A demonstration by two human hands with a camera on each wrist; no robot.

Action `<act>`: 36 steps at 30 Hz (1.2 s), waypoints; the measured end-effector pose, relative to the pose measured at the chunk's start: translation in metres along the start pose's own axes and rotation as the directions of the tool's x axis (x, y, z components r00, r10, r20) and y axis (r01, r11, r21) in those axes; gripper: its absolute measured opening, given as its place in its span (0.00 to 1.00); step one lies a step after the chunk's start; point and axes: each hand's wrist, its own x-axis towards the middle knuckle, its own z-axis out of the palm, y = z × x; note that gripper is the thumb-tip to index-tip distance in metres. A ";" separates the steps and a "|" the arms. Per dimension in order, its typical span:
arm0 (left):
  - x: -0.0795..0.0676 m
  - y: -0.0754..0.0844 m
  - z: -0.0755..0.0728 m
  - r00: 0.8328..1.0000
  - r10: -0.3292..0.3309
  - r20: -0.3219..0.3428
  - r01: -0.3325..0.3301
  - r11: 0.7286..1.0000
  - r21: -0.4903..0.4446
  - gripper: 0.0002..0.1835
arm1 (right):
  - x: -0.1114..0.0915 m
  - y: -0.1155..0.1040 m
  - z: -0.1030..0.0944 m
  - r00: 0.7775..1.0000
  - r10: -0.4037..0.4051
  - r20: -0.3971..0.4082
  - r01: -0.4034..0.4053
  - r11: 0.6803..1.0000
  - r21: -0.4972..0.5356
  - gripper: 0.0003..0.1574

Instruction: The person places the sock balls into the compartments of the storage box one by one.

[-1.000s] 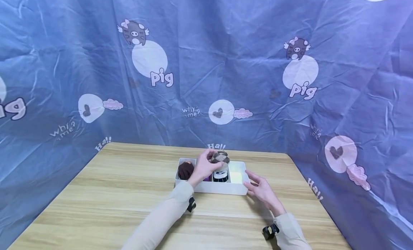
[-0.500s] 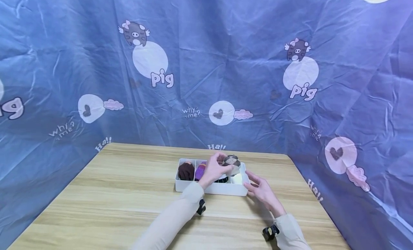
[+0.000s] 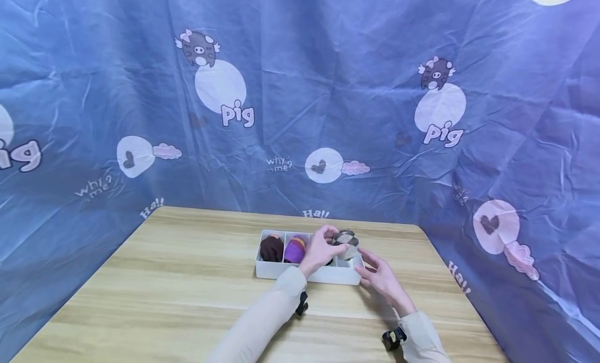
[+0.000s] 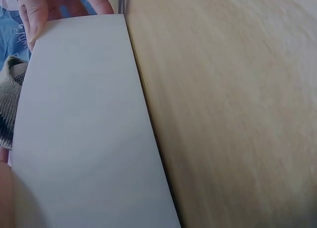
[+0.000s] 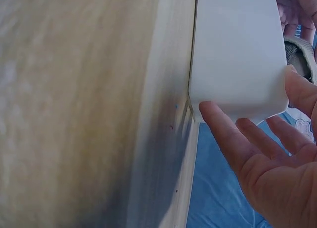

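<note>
My left hand (image 3: 320, 252) pinches a rolled sock (image 3: 347, 240) with a grey-and-brown diamond pattern over the right end compartment of a white divided box (image 3: 307, 272). Its ribbed cuff peeks past the box wall in the left wrist view. My right hand (image 3: 383, 281) grips the box's right end, thumb at the rim and fingers against the end wall, as the right wrist view shows. A dark brown rolled sock (image 3: 272, 249) fills the leftmost compartment; a purple one with a yellow band (image 3: 295, 249) lies beside it. My left hand mostly hides the third compartment.
The box stands near the back of a wood-grain table (image 3: 187, 279). Behind and to both sides hangs a blue cloth (image 3: 290, 92) printed with pigs and lettering. Each wrist carries a small black camera.
My left hand has carried the diamond-patterned sock rightward and lower, from above the third compartment to the right end one. The purple sock has come into view. My right hand keeps its place.
</note>
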 end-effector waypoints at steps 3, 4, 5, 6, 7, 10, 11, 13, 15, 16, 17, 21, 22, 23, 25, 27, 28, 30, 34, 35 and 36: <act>0.001 0.000 0.002 1.000 -0.023 0.009 0.023 1.000 0.003 0.22 | 0.000 -0.001 -0.001 1.000 -0.003 0.000 0.003 1.000 0.000 0.41; 0.002 0.000 0.003 1.000 -0.026 0.013 0.026 1.000 -0.004 0.22 | -0.001 -0.001 -0.001 1.000 -0.003 0.005 0.003 1.000 -0.002 0.41; 0.002 0.000 0.003 0.999 -0.028 0.019 0.029 0.999 -0.014 0.22 | -0.001 -0.002 -0.001 1.000 -0.003 0.004 0.003 1.000 -0.003 0.41; 0.002 0.000 0.004 0.999 -0.028 0.027 0.029 0.999 -0.020 0.22 | -0.001 -0.002 -0.001 1.000 -0.001 -0.002 0.001 1.000 0.001 0.41; 0.003 0.000 0.004 0.999 -0.031 0.035 0.032 0.999 -0.028 0.22 | -0.002 -0.002 -0.001 1.000 0.001 -0.007 -0.001 1.000 0.005 0.40; 0.004 -0.001 0.007 0.998 -0.023 0.060 0.026 0.998 -0.062 0.22 | -0.002 -0.002 -0.002 1.000 0.007 -0.010 -0.007 1.000 0.006 0.41; 0.004 -0.001 0.008 0.998 -0.018 0.066 0.023 0.997 -0.068 0.22 | -0.002 -0.002 -0.002 1.000 0.009 -0.013 -0.009 1.000 0.008 0.41; 0.003 -0.001 0.009 0.997 -0.012 0.072 0.017 0.997 -0.070 0.22 | -0.002 -0.001 -0.002 1.000 0.010 -0.013 -0.010 1.000 0.008 0.42; 0.003 -0.002 0.010 0.997 -0.001 0.071 0.006 0.997 -0.071 0.22 | -0.002 -0.001 -0.002 1.000 0.012 -0.012 -0.012 1.000 0.006 0.43; 0.002 -0.001 0.010 0.998 -0.001 0.070 0.005 0.998 -0.068 0.22 | -0.002 -0.001 -0.002 1.000 0.013 -0.013 -0.013 1.000 0.007 0.43; 0.002 -0.001 0.010 0.998 0.000 0.070 0.004 0.998 -0.061 0.22 | -0.002 -0.001 -0.002 1.000 0.013 -0.013 -0.013 1.000 0.005 0.43; 0.001 0.000 0.010 0.996 -0.014 0.086 0.018 0.999 -0.045 0.21 | -0.002 0.000 -0.002 1.000 0.013 -0.011 -0.013 1.000 0.001 0.44; 0.000 0.000 0.010 0.995 -0.019 0.093 0.023 0.999 -0.037 0.21 | -0.002 0.000 -0.002 1.000 0.014 -0.012 -0.014 1.000 0.003 0.44; 0.000 0.000 0.009 0.995 -0.021 0.101 0.024 0.999 -0.030 0.21 | -0.002 0.000 -0.002 1.000 0.014 -0.012 -0.014 1.000 0.003 0.45; 0.000 0.000 0.009 0.993 -0.022 0.116 0.025 1.000 -0.017 0.21 | -0.002 0.000 -0.002 1.000 0.015 -0.010 -0.015 1.000 0.005 0.45; 0.000 -0.001 0.008 0.992 -0.010 0.125 0.009 1.000 0.009 0.21 | -0.003 -0.001 -0.002 1.000 0.018 -0.015 -0.018 1.000 0.010 0.45; 0.000 -0.001 0.008 0.992 -0.009 0.126 0.006 1.000 0.025 0.20 | -0.003 -0.001 -0.002 1.000 0.019 -0.016 -0.019 1.000 0.010 0.44; 0.000 -0.002 0.007 0.992 -0.011 0.126 0.003 0.998 0.063 0.21 | -0.004 -0.001 -0.002 1.000 0.018 -0.012 -0.018 1.000 0.006 0.44; -0.001 -0.001 0.005 0.991 -0.033 0.129 0.017 0.993 0.119 0.23 | -0.004 -0.002 -0.001 1.000 0.018 -0.007 -0.018 1.000 0.003 0.42; -0.001 -0.001 0.004 0.991 -0.032 0.133 0.015 0.992 0.127 0.24 | -0.004 -0.002 -0.001 1.000 0.017 -0.005 -0.017 1.000 0.001 0.42; -0.001 -0.001 0.004 0.990 -0.037 0.137 0.019 0.991 0.130 0.24 | -0.004 -0.002 -0.001 1.000 0.018 -0.006 -0.018 1.000 0.003 0.41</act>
